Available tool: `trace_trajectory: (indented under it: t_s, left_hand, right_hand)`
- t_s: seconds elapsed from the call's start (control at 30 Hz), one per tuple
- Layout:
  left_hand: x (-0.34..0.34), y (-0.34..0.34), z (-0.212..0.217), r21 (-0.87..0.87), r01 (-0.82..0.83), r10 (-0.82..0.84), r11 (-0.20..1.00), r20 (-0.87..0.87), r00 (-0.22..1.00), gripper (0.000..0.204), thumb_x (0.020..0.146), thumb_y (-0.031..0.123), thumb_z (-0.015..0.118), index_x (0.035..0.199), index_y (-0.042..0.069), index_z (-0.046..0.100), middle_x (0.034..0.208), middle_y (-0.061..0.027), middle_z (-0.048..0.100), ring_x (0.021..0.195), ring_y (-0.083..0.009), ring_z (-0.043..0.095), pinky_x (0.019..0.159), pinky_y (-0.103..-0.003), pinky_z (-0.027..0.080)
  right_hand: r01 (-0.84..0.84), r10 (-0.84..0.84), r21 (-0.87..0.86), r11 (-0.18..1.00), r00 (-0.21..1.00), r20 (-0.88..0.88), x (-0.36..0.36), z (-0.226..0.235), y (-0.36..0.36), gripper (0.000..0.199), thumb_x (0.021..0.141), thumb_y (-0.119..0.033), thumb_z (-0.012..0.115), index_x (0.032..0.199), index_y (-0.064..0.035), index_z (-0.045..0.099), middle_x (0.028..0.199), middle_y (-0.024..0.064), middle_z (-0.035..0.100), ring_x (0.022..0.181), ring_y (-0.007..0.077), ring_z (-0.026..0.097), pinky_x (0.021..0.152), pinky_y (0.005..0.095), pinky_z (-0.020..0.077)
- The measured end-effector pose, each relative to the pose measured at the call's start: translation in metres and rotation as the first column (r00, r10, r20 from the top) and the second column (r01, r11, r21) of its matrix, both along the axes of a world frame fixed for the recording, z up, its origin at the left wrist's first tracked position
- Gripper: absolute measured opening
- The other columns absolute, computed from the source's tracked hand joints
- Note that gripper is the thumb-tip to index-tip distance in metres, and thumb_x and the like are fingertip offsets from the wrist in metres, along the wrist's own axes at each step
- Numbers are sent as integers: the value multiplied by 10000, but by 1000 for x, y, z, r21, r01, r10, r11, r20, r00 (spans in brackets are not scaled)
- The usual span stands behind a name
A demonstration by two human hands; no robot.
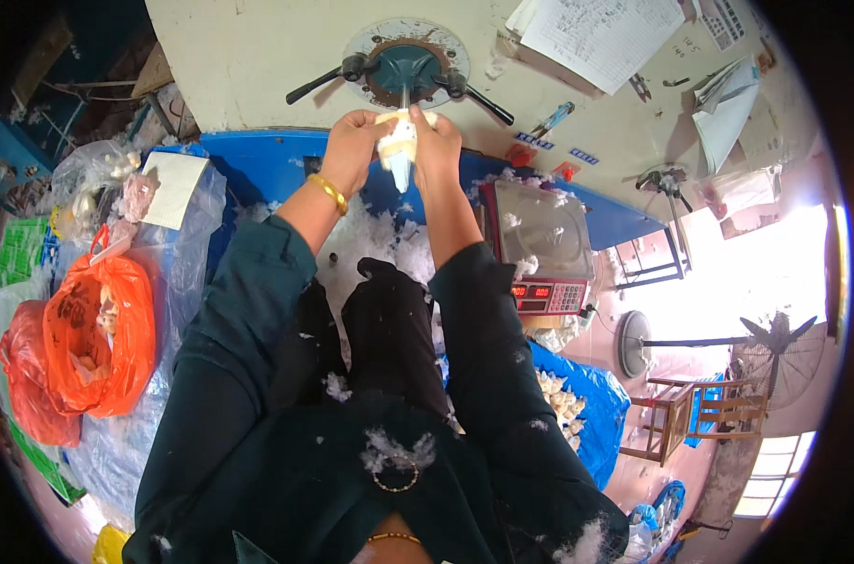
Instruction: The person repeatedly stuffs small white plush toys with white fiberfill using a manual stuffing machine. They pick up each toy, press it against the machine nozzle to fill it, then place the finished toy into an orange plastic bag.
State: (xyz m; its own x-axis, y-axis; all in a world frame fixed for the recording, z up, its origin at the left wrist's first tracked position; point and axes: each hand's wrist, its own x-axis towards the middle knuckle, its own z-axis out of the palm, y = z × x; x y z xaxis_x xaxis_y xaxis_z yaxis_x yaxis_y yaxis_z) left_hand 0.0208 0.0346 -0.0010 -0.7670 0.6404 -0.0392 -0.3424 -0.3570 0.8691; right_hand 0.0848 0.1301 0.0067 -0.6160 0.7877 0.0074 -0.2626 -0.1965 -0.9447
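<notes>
A small cream-coloured plush piece (398, 141) with a pale blue part hanging from its lower end is at the tip of a thin metal nozzle (405, 97). The nozzle comes out of a round plate (450, 45) on the cream machine panel, with a black-handled lever at each side. My left hand (350, 155), with a gold bangle at the wrist, pinches the piece's left side. On the other side, my right hand (434, 150) grips it, thumb against the fabric. Whether the nozzle's tip is inside the piece is hidden by the hands.
White fluff lies over my lap and the floor. At the left, an orange plastic bag (137, 343) holds plush pieces. A red digital scale (544, 246) stands at the right, near a blue sack (601, 414) of cream plush pieces. Papers (596, 38) and a blue cutter (553, 120) lie above.
</notes>
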Motion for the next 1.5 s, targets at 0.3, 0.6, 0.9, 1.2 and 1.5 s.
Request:
trace_trajectory:
  t_s: [0.3, 0.6, 0.9, 1.2, 1.5]
  left_hand:
    - [33, -36, -8, 59, 56, -64, 997, 129, 990, 59, 864, 82, 638, 836, 81, 587, 784, -7, 615, 689, -111, 596, 597, -254, 494]
    - [36, -49, -9, 47, 54, -58, 997, 79, 995, 73, 852, 82, 659, 790, 75, 620, 740, 4, 621, 645, -85, 571, 556, -215, 442]
    - [30, -57, -12, -36, 42, -43, 998, -29, 999, 73, 842, 85, 672, 790, 82, 620, 732, 13, 614, 612, -69, 541, 539, -199, 424]
    - [42, -46, -10, 8, -34, 35, 999, -179, 983, 107, 811, 41, 689, 777, 47, 588, 673, 18, 556, 571, -62, 488, 504, -206, 395]
    - [42, -71, -17, -53, -129, 94, 990, -428, 899, 64, 802, 14, 659, 828, 40, 608, 775, -7, 599, 692, -93, 557, 616, -229, 460]
  right_hand:
    - [-14, 3, 351, 936, 1000, 31, 49, -23, -19, 222, 869, -187, 668, 798, 1, 575, 711, 6, 573, 643, 59, 498, 552, 243, 410]
    - [-171, 148, -113, 979, 971, -188, 67, -6, -36, 145, 820, -64, 705, 734, -68, 588, 718, 12, 625, 588, 69, 549, 516, 219, 427]
    - [-129, 104, -91, 987, 965, -240, 70, -25, -34, 82, 788, 10, 710, 814, -39, 650, 827, 56, 663, 732, 128, 616, 659, 255, 500]
    - [-262, 242, -52, 964, 939, -244, 66, -28, 0, 58, 815, -8, 682, 841, -41, 643, 825, 49, 660, 750, 121, 615, 708, 247, 495]
    - [-188, 219, 183, 965, 961, -169, 85, -28, -31, 100, 787, 22, 681, 858, -34, 638, 883, 25, 627, 803, 95, 572, 731, 240, 450]
